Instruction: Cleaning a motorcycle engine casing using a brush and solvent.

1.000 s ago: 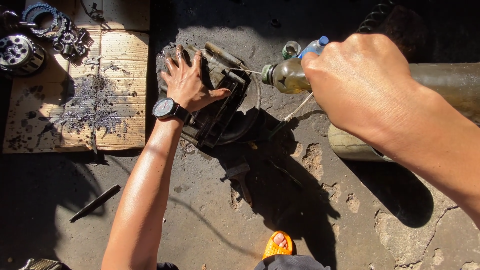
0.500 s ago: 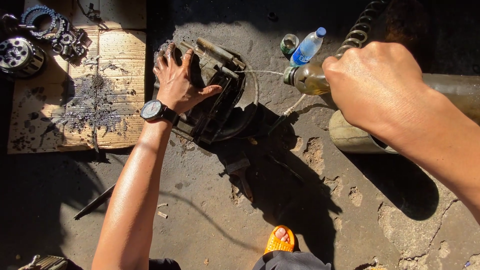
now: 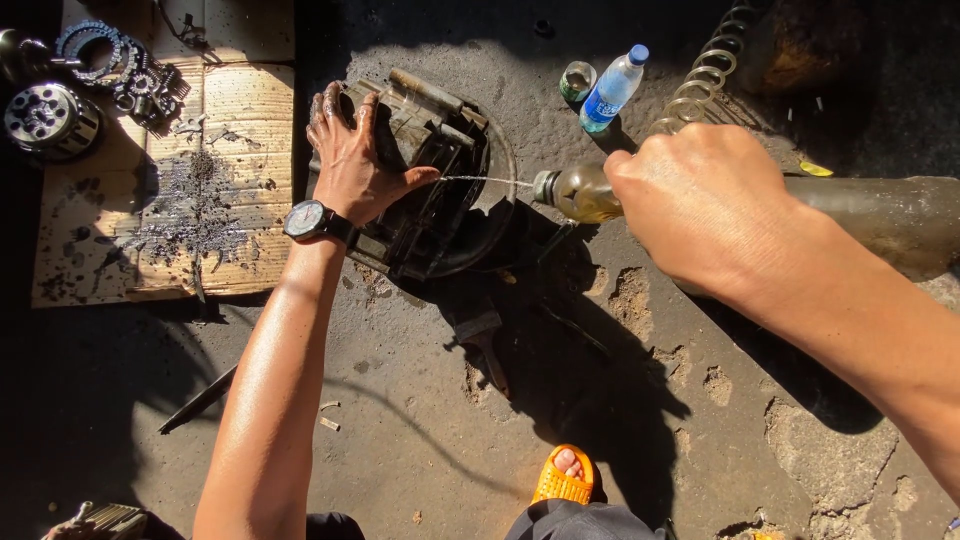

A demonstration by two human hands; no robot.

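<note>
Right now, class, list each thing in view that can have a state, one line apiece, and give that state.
Left hand: pressed flat on the engine part.
Engine part: dark, greasy, lying in a round pan.
Right hand: gripping the squeeze bottle.
Squeeze bottle: tipped sideways, squirting a thin stream.
Water bottle: capped, lying tilted.
Cardboard: flat, oil-stained.

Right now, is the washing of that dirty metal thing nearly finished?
Not yet. Gears already lie apart on the cardboard. The left hand presses the greasy engine part, while the right hand squirts liquid from a bottle onto it. The part still looks black and grimy.
</note>
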